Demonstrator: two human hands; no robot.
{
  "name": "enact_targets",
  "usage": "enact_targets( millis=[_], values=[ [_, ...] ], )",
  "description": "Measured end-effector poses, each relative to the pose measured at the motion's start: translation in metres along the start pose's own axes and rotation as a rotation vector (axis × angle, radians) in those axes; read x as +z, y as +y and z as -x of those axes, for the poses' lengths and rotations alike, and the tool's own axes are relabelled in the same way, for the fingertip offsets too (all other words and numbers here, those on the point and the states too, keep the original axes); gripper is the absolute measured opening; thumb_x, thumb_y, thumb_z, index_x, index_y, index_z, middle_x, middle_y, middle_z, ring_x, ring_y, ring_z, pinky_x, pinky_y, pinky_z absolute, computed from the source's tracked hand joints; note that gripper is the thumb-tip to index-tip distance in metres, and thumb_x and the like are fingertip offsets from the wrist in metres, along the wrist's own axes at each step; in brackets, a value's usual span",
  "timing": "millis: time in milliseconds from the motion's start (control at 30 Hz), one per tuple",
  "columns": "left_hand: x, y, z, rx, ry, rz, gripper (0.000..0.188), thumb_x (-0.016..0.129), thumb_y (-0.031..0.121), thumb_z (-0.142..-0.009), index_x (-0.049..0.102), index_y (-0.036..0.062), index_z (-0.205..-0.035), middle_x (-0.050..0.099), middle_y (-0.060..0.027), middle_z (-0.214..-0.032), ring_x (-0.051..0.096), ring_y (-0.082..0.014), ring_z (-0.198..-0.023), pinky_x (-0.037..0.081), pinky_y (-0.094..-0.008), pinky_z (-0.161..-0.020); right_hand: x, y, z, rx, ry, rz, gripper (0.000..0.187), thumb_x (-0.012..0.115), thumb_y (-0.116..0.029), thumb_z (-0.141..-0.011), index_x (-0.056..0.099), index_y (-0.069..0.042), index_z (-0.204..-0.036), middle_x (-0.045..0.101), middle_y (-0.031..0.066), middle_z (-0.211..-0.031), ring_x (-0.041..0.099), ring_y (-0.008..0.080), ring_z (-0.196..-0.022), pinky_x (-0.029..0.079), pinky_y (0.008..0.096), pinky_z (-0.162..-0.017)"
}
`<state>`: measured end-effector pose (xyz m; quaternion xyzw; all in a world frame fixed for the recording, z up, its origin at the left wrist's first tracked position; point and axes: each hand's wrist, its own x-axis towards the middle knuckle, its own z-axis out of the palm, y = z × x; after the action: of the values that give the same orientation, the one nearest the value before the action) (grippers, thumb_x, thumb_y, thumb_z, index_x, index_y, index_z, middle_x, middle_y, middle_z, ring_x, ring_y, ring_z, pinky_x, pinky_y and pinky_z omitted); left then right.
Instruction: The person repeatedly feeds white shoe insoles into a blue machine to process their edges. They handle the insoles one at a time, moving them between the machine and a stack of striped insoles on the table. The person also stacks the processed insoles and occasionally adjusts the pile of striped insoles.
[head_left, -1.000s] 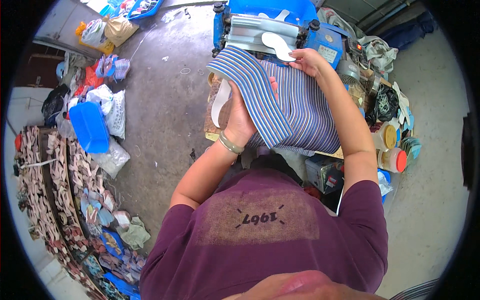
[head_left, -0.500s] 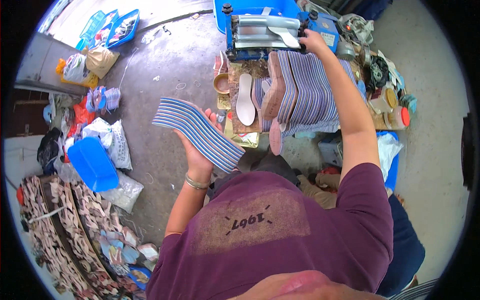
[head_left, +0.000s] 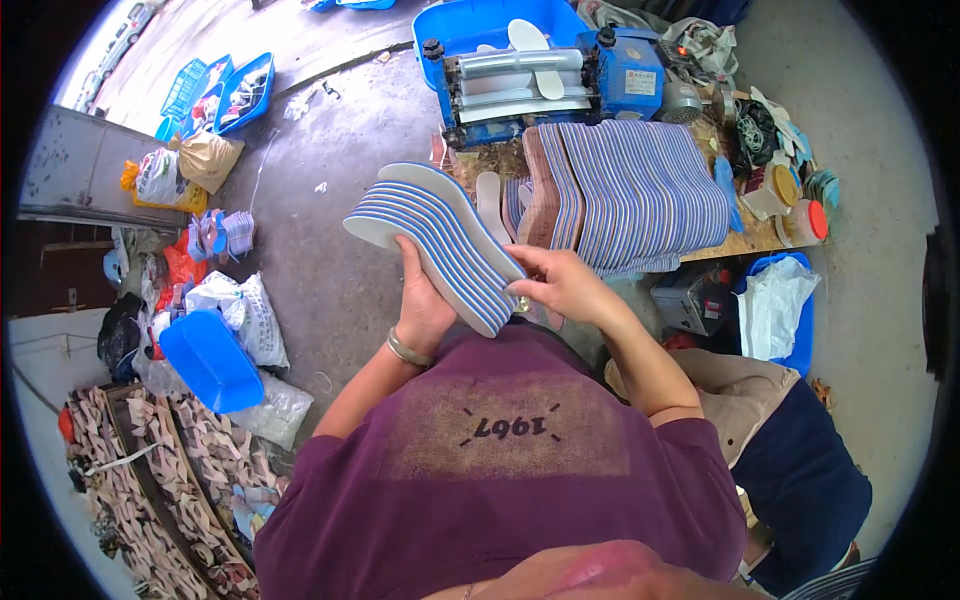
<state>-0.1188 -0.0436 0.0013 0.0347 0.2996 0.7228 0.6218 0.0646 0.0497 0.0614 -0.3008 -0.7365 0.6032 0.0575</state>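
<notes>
Purple-shirted and bare-handed, had two hands busy up close. Gripped one stack of insoles firmly from below with the left hand, wearing one bracelet on that wrist. Pinched the near right end of the same stack between thumb and fingers of the right hand. Held it up in front of the chest, tilted, over by the bench's left side. Tried counting layers: got maybe eight, too tightly packed to swear to it.

Spotted one blue basin off to the left, and one blue tub to the right with one white bag in it. Counted two jars on the bench's right end: one red-lidded jar, one yellow-lidded jar. Saw one long striped row of insoles across the bench, way too many to count. Lost the bench's near left corner behind the held stack and right hand.

Further back, saw one blue roller machine with one white insole across the rollers, then one big blue bin behind. Way off top left, made out one white vehicle.
</notes>
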Motion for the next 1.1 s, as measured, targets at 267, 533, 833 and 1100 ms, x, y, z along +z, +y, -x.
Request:
enact_targets(
  millis=[267,533,833,1100],
  values=[
    [-0.002,0.006,-0.054,-0.213,-0.005,-0.09,0.072,0.038,0.066,-0.089,0.042,0.0093,-0.133,0.054,-0.0081,-0.121,0.054,-0.0244,-0.115,0.047,-0.045,-0.098,-0.096,0.057,-0.06,-0.007,0.629,-0.163,0.032,0.053,-0.008,-0.092,0.059,-0.002,-0.123,0.067,0.0058,-0.101,0.062,0.0113,-0.082,0.051,0.025,-0.068],
    [0.003,0.069,-0.165,-0.456,-0.18,-0.011,0.08,0.039,0.07,-0.086,0.043,0.0074,-0.135,0.057,-0.0054,-0.108,0.057,-0.0194,-0.096,0.05,-0.038,-0.089,-0.187,0.094,-0.127,0.267,0.997,-0.028,0.031,0.049,-0.007,-0.089,0.061,0.001,-0.117,0.068,0.0116,-0.094,0.065,0.0173,-0.077,0.053,0.0293,-0.063],
    [-0.011,0.167,-0.272,-0.51,-0.29,-0.036,0.079,0.043,0.074,-0.081,0.047,0.0121,-0.131,0.06,-0.0059,-0.112,0.059,-0.0219,-0.101,0.052,-0.0392,-0.085,-0.201,0.088,-0.166,0.584,1.02,-0.203,0.032,0.049,-0.001,-0.084,0.063,0.002,-0.113,0.067,0.0138,-0.1,0.067,0.0227,-0.082,0.057,0.0315,-0.059],
    [-0.018,0.189,-0.281,-0.558,-0.285,0.012,0.076,0.046,0.069,-0.083,0.05,0.007,-0.126,0.062,-0.0072,-0.11,0.061,-0.0218,-0.097,0.052,-0.0382,-0.086,-0.192,0.074,-0.192,0.678,0.988,-0.193,0.032,0.052,-0.003,-0.086,0.061,0.002,-0.115,0.066,0.0119,-0.099,0.066,0.0211,-0.082,0.058,0.0325,-0.062]
  ],
)
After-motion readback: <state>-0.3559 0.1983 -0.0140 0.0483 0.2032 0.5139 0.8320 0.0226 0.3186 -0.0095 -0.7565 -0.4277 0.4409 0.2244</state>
